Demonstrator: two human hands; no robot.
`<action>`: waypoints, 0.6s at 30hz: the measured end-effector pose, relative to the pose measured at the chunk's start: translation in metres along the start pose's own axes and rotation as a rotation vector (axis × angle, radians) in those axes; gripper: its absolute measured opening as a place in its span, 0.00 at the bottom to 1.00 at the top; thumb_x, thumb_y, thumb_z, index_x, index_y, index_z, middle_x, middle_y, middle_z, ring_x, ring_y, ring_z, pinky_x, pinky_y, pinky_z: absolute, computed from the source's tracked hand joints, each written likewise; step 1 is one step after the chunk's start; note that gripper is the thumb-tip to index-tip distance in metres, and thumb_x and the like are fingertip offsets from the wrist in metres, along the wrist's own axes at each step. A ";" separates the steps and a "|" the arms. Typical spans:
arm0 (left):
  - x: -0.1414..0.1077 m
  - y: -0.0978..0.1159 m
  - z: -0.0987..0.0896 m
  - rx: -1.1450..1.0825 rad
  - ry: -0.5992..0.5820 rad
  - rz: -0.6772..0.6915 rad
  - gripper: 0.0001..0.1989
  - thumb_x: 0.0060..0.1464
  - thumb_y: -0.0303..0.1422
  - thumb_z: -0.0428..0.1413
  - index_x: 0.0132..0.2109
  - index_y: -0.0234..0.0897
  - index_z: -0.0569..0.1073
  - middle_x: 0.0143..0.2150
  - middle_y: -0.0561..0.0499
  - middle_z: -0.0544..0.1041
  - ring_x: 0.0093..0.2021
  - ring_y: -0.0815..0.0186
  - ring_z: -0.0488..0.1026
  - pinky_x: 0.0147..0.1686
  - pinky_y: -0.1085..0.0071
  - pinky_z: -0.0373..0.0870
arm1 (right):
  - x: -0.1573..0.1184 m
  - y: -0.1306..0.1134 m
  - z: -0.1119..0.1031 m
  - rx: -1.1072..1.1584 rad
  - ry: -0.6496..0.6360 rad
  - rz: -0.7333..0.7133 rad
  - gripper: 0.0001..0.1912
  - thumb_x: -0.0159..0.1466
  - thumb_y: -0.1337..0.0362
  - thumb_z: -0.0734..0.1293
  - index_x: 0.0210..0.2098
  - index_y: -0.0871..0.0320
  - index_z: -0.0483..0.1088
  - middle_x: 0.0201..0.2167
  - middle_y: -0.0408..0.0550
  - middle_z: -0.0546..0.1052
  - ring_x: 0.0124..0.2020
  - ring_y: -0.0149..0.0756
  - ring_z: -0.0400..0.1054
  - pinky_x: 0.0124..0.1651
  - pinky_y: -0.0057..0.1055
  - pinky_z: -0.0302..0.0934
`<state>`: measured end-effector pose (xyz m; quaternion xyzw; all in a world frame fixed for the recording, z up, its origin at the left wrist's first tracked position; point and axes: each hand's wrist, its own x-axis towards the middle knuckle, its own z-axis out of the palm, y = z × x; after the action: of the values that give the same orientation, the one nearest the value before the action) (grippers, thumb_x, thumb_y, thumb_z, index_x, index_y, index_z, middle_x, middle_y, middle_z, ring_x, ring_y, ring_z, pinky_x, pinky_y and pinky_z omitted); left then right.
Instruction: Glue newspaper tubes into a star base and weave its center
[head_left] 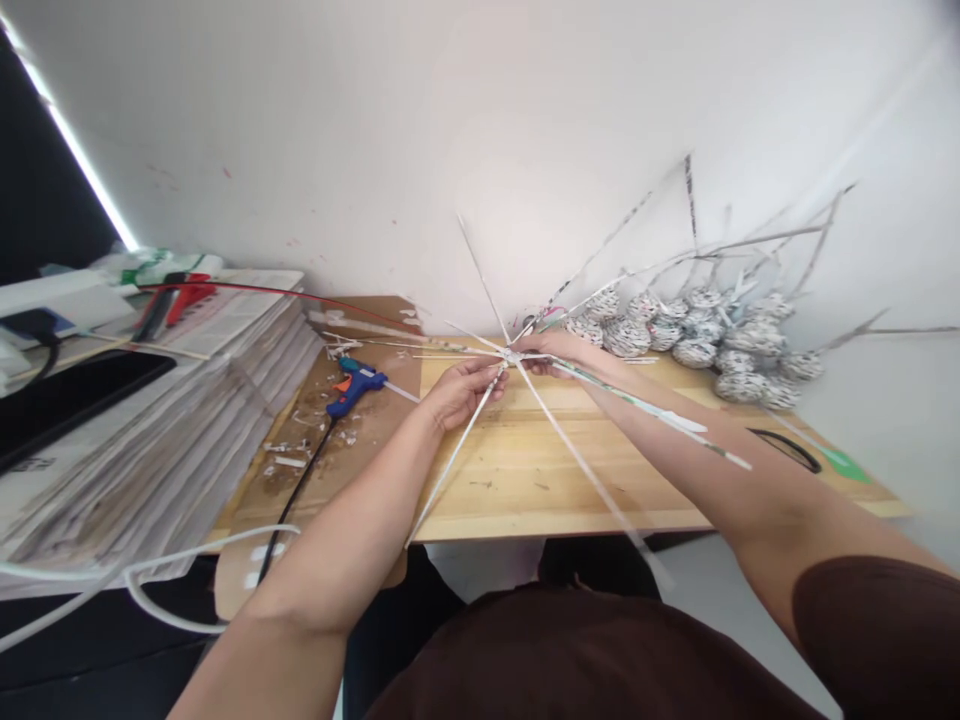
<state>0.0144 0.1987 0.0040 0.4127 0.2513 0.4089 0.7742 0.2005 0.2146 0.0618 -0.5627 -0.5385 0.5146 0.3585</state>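
Several thin rolled paper sticks (555, 418) cross at one hub (511, 356) and spread out like a star above the wooden table. From the left, my left hand (466, 392) pinches the sticks just beside the hub, with one stick slanting down past its fingers. Close against the hub's right side, my right hand (551, 345) has its fingers closed round the sticks; part of it is hidden behind them. One longer stick with coloured print (637, 400) lies across the view of my right forearm.
Woven paper balls (694, 335) with long loose ends cluster on the right by the wall. At left, a blue glue gun (354, 390) rests on brown cardboard (300, 470). Beyond it stands a tall newspaper stack (247, 370) bearing a dark phone (82, 400). White cables (180, 555) hang low.
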 end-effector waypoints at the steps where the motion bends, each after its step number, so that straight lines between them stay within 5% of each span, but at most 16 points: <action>1: 0.001 -0.001 -0.001 0.013 0.019 -0.029 0.13 0.45 0.28 0.65 0.41 0.31 0.77 0.32 0.46 0.79 0.28 0.70 0.75 0.30 0.76 0.73 | 0.002 0.005 0.000 0.007 -0.027 0.017 0.11 0.50 0.63 0.73 0.21 0.63 0.70 0.13 0.44 0.71 0.14 0.24 0.60 0.13 0.19 0.52; 7: 0.003 -0.008 -0.004 0.138 0.073 -0.172 0.12 0.43 0.31 0.67 0.35 0.28 0.77 0.29 0.44 0.78 0.26 0.68 0.75 0.24 0.77 0.70 | -0.001 0.034 0.006 -0.003 -0.101 0.014 0.12 0.47 0.61 0.75 0.19 0.63 0.71 0.12 0.43 0.71 0.13 0.25 0.60 0.12 0.20 0.52; 14: 0.003 -0.017 -0.002 0.217 0.054 -0.027 0.19 0.40 0.37 0.68 0.40 0.33 0.78 0.33 0.47 0.78 0.29 0.70 0.74 0.29 0.76 0.70 | -0.010 0.053 0.011 0.036 -0.110 -0.080 0.11 0.49 0.60 0.73 0.23 0.62 0.74 0.14 0.41 0.73 0.13 0.25 0.61 0.15 0.21 0.55; 18: 0.003 -0.016 -0.001 0.225 -0.045 -0.045 0.23 0.36 0.30 0.69 0.44 0.34 0.77 0.38 0.46 0.79 0.36 0.67 0.76 0.37 0.73 0.72 | -0.009 0.062 0.008 0.091 -0.099 -0.120 0.13 0.49 0.58 0.73 0.26 0.63 0.75 0.17 0.44 0.75 0.15 0.25 0.63 0.17 0.22 0.56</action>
<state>0.0220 0.1960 -0.0099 0.5003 0.2872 0.3513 0.7375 0.2082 0.1943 0.0026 -0.4864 -0.5642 0.5434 0.3869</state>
